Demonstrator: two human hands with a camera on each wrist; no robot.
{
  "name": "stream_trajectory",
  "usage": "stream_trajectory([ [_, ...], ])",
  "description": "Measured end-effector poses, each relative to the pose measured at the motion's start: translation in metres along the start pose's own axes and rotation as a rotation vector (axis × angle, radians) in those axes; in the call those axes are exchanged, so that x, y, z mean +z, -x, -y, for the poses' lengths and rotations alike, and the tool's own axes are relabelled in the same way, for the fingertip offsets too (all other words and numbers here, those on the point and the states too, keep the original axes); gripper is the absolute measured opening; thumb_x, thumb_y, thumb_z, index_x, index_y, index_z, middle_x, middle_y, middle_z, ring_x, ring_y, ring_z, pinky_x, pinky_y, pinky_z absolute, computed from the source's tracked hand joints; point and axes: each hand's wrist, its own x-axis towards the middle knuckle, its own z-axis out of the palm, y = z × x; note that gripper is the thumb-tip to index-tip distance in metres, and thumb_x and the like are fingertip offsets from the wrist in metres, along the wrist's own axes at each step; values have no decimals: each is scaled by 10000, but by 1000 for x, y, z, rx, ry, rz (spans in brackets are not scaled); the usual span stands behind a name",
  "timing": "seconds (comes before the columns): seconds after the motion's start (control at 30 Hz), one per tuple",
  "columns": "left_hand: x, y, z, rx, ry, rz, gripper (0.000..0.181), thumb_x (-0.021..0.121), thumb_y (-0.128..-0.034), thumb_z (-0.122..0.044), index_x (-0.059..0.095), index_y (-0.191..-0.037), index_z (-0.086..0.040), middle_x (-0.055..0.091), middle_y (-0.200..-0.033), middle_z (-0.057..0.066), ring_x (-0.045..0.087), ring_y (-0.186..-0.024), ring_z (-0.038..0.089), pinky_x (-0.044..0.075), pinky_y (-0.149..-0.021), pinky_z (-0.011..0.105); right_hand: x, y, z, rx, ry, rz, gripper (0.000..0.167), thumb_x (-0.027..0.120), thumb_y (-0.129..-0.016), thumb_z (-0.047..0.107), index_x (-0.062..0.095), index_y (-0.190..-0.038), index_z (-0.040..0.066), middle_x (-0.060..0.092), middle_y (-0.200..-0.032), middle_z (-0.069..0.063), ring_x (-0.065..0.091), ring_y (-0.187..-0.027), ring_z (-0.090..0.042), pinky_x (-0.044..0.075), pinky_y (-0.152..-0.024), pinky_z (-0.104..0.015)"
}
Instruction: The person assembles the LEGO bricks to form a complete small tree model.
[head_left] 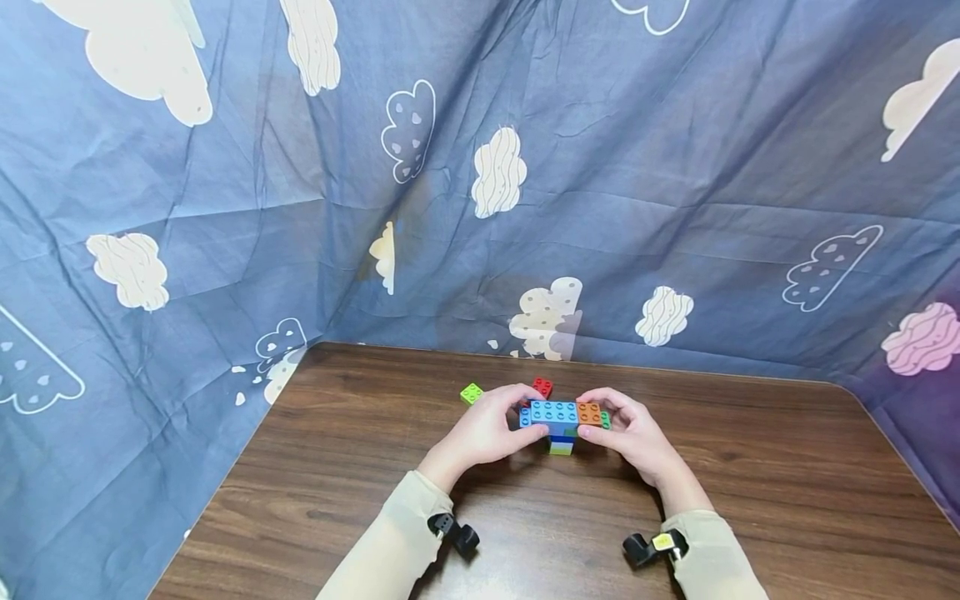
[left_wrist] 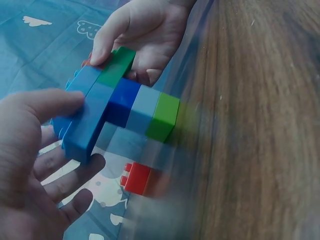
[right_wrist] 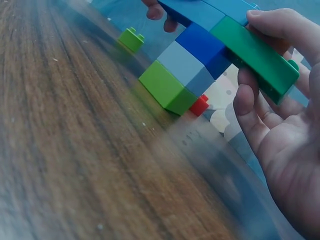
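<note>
A T-shaped toy brick structure (head_left: 553,411) stands upright between both hands, its foot at or just above the table. Across its top lie a light blue brick and an orange brick (head_left: 588,413), over a blue brick (left_wrist: 89,122) and a green brick (right_wrist: 257,57). The stem below runs from a dark blue brick (right_wrist: 201,49) through a pale blue one to a lime one (right_wrist: 166,89). My left hand (head_left: 491,429) pinches the blue end between thumb and fingers. At the orange and green end, my right hand (head_left: 633,437) grips with thumb in front and fingers behind.
Behind the structure, a red brick (head_left: 542,386) lies on the wooden table (head_left: 360,467). Farther left sits a loose lime brick (head_left: 471,393). A blue cloth (head_left: 450,250) with cloud prints hangs along the table's back and left edges.
</note>
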Motion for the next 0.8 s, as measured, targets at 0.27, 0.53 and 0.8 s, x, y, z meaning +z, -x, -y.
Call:
stream_trajectory([
  [0.27, -7, 0, 3, 19, 129, -78, 342, 763, -998, -197, 699, -1297, -44, 764, -1136, 15, 691, -981, 123, 603, -862, 342, -3, 1, -1, 37, 10, -35, 437, 806, -962, -10, 640, -1366, -29, 694, -1250, -38, 720, -1029, -146, 617, -873, -284],
  [0.53, -7, -7, 11, -47, 63, -207, 309, 753, -982, -78, 681, -1282, -55, 774, -1128, 95, 719, -927, 165, 596, -763, 364, -8, 5, -5, 59, 8, -62, 394, 805, -960, -11, 684, -1331, 42, 702, -1215, -47, 711, -1021, -149, 618, -860, -289],
  [0.8, -10, -26, 24, -101, 19, -164, 525, 828, -967, -135, 584, -1423, -49, 704, -1306, 188, 736, -1049, 327, 599, -949, 429, -6, 5, -8, 37, -18, -33, 401, 795, -970, -13, 673, -1351, 18, 725, -1193, -39, 729, -1009, -142, 623, -856, -289],
])
